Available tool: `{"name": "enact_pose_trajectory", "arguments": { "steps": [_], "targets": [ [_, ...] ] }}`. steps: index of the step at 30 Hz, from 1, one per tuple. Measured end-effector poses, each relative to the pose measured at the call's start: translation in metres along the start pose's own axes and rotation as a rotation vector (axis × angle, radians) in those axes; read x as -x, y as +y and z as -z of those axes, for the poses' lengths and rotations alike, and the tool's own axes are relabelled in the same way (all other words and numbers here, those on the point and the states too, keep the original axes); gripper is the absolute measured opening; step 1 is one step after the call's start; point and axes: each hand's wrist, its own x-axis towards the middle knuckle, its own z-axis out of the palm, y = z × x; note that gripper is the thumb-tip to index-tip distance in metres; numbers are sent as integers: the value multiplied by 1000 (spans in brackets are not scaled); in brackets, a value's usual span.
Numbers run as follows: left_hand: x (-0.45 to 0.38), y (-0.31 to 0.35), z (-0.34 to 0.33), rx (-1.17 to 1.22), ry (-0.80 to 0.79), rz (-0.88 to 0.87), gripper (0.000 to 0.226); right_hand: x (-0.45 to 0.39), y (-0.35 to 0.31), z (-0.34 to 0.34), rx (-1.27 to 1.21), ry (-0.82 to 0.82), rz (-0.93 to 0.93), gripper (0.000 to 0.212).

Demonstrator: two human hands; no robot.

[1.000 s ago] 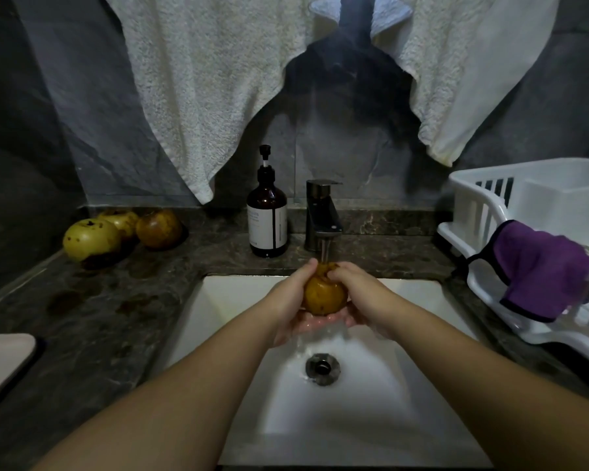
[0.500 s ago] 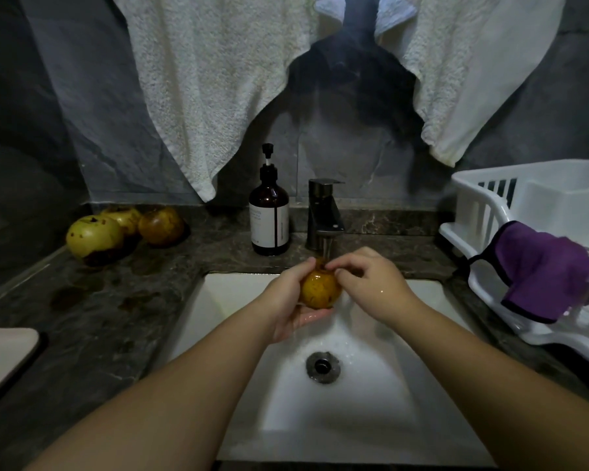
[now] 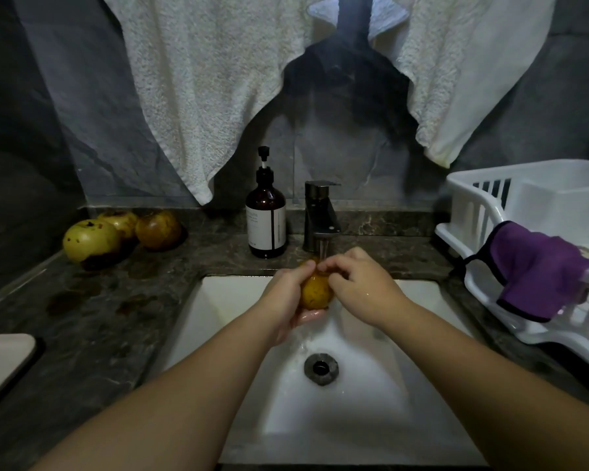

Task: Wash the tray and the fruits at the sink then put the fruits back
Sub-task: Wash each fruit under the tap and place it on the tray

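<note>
Nearest the camera, two bare forearms reached over the white sink, whose drain sat below the hands. The left hand cupped a yellow-brown fruit from below and beside, its grip curled round it, thumb on top. The right hand lay against the fruit's other side with its fingertips bent onto the top; its grip grasped the fruit as well. The fruit sat above the basin, directly under the faucet, with water running onto it.

At the left edge a pale tray rested on the dark counter. Farther back, three more fruits lay clustered on the counter's left rear. A brown pump bottle stood just beside the faucet. To the right, a white dish rack carried a purple cloth. White towels hung against the wall.
</note>
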Motion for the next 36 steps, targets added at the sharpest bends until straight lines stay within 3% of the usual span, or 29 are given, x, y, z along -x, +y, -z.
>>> {"name": "enact_pose_trajectory", "arguments": {
  "steps": [10, 13, 16, 20, 22, 24, 25, 27, 29, 33, 34, 36],
  "targets": [
    [1, -1, 0, 29, 42, 38, 36, 0, -4, -1, -40, 3, -53, 16],
    [0, -2, 1, 56, 34, 44, 40, -1, -7, -4, -154, 58, -176, 7],
    [-4, -5, 1, 23, 34, -18, 57, 1, -11, -6, -335, -102, -408, 36],
    [-6, -8, 0, -339, 30, -140, 88, -2, -10, -9, -651, -177, -562, 49],
    [-7, -6, 2, -307, -8, -128, 81, -4, -6, -9, -686, -140, -555, 44],
    [-6, -2, 3, -265, 19, -79, 45, -5, -3, -9, -760, -97, -597, 47],
    [-5, 0, 3, -297, 37, -46, 39, -4, -3, -9, -810, -89, -641, 51],
    [-10, -2, 2, -426, 54, 4, 61, -3, -9, -11, -885, -114, -704, 64],
    [-13, -4, -2, -459, 94, 23, 78, -5, -15, -17, -809, -152, -654, 71],
    [-13, -2, 3, -327, 32, 116, 85, -4, -15, -25, -365, -56, -346, 51],
    [-14, -1, 6, -320, 15, 122, 86, -3, -13, -25, -322, -69, -283, 46],
    [-15, -1, 5, -333, 26, 69, 76, -2, -13, -24, -401, -125, -349, 41]
  ]
}}
